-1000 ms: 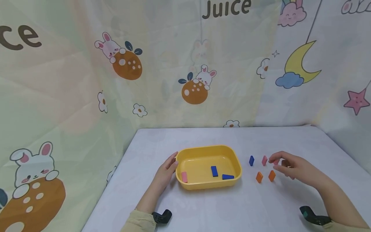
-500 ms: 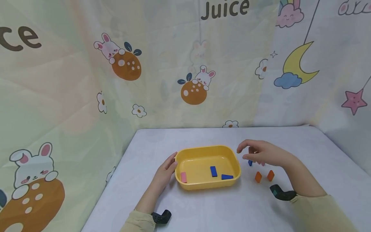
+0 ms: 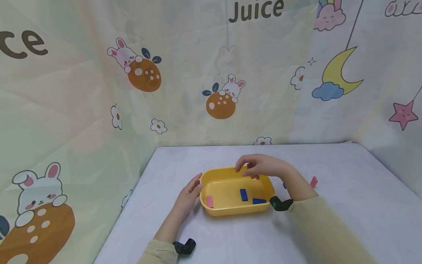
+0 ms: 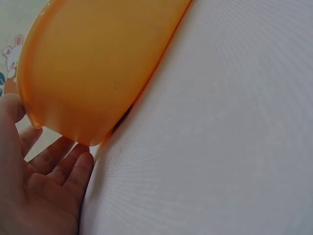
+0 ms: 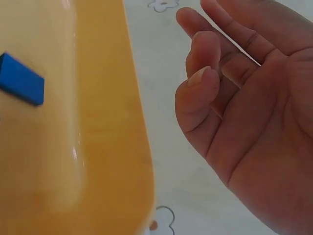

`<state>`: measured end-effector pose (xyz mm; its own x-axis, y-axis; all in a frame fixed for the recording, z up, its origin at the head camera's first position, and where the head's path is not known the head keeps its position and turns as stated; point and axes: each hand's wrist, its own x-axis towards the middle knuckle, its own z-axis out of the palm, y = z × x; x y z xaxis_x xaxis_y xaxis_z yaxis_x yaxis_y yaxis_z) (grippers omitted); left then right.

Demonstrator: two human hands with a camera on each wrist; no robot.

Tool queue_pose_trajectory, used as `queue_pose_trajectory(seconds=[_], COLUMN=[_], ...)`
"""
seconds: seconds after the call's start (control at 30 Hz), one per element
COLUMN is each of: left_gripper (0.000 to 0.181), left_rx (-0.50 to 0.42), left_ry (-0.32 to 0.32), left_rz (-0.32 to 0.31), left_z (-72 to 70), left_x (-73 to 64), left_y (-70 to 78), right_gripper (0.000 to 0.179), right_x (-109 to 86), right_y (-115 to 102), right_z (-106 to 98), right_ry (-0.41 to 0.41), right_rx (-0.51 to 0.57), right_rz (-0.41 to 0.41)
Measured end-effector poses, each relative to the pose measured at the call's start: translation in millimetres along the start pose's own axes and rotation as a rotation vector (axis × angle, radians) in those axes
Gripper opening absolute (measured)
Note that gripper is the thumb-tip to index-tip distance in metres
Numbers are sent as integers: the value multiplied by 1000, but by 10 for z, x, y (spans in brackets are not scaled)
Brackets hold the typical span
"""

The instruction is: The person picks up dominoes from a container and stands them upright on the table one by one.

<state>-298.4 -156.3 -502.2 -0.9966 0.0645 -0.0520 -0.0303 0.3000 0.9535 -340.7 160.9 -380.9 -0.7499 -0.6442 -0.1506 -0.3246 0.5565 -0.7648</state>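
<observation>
The left hand (image 3: 188, 196) rests against the left end of a yellow tray (image 3: 230, 211); in the left wrist view its fingers touch the tray's outer wall, thumb near the rim. Inside the tray are a pink block (image 3: 209, 201) and two blue blocks (image 3: 244, 195). Above the tray's far right part hovers the right hand (image 3: 265, 165), fingers loosely bent. No block shows between its fingertips, and the right wrist view has the hand (image 5: 264, 107) beside the tray edge (image 5: 139, 122) with nothing seen in it.
A pink block (image 3: 314, 182) stands on the white table (image 3: 230, 238) right of the tray. One blue block (image 3: 285, 185) peeks out beside the right forearm, which hides other blocks there. A printed cloth (image 3: 184, 73) hangs behind the table.
My right hand has moved left from beside the loose blocks to above the tray. Its forearm now covers the orange blocks. The left hand and tray stay put.
</observation>
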Motion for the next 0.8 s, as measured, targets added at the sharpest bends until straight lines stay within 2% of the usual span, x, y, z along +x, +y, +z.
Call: queue_pose_trajectory(seconds=[0.33, 0.47, 0.67, 0.8], left_gripper=[45, 47, 50, 51], left_rx=[5, 14, 4, 10], left_ry=[-4, -11, -27, -31], left_rz=[-16, -20, 5, 19], left_z=[0, -16, -30, -33], left_x=[-18, -18, -26, -30], left_y=[21, 21, 22, 22], right_gripper=[25, 27, 23, 27], right_x=[506, 684, 848, 898], right_y=[-186, -214, -218, -229], right_z=[247, 385, 553, 627], right_ry=[-213, -272, -349, -404], right_rx=[7, 15, -1, -23], right_rz=[23, 34, 73, 83])
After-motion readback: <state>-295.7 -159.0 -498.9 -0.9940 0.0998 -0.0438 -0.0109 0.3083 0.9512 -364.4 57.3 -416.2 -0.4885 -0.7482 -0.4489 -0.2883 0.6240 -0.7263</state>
